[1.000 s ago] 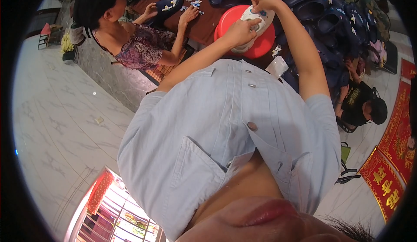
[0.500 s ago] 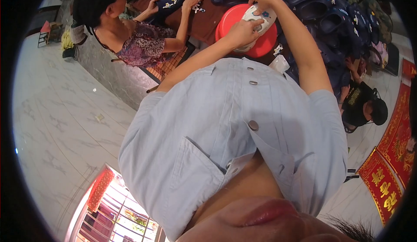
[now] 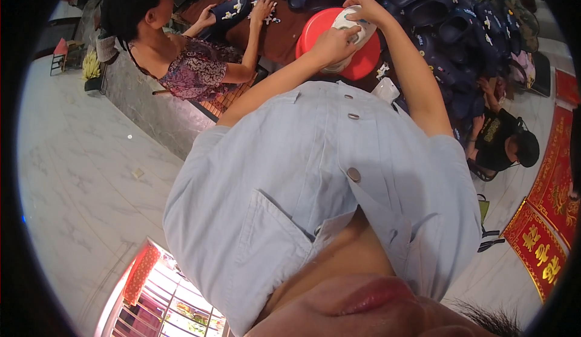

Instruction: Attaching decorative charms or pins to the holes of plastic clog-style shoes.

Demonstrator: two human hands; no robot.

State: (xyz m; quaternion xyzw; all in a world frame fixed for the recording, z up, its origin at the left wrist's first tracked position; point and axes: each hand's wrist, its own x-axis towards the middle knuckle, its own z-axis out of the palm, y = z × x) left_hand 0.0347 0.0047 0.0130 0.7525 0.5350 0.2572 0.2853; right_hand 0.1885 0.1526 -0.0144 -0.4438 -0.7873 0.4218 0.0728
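A white clog with small charms (image 3: 367,33) lies tilted over a round red plastic surface (image 3: 364,64), which may be a stool top or a lid. My left hand (image 3: 334,47) closes on its middle, fingers and thumb pressed against the upper. Around the far end curl the fingers of my right hand (image 3: 367,11). Between them the two hands cover much of the clog, and any small piece under the fingertips is hidden. Small white charms (image 3: 382,69) sit just right of the red surface.
Many dark blue clogs (image 3: 420,1) are heaped at the far side and right. At left, a co-worker (image 3: 196,64) holds a dark blue clog (image 3: 229,16) beside loose charms on the brown tabletop (image 3: 266,40). Another person (image 3: 502,140) sits at the far right.
My left hand has shifted slightly left, and my right fingers bend further over the clog's far end. The clog's charms are now more covered. The co-worker's hand has moved slightly left over the charms.
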